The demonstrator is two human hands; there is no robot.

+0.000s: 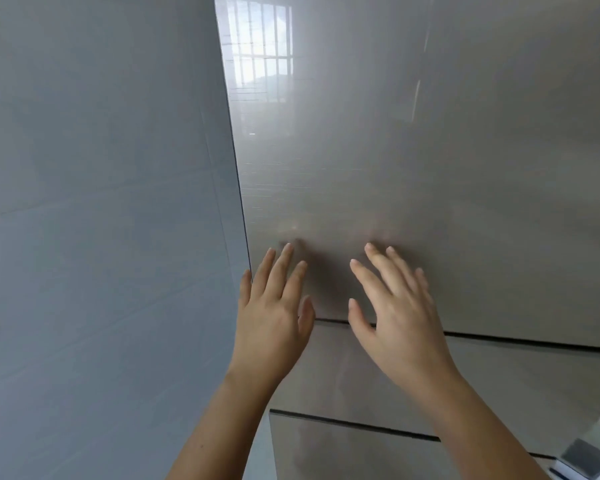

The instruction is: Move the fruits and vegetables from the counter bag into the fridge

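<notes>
The wall (101,202) stands left of the fridge door (413,150). Two drawer fronts (499,386) sit stacked below that door. The left hand (274,317) and right hand (399,323) lie side by side before its lower left part.

glossy grey fridge (430,168), fully closed

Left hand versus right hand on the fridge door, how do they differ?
The left hand is by the left edge of the upper door, next to the wall; the right hand is further in. The left hand's fingers point nearly straight up; the right hand's lean up and leftward. The left hand is sharp; the right hand's outer fingers are blurred. Both are open, fingers spread, holding nothing.
</notes>
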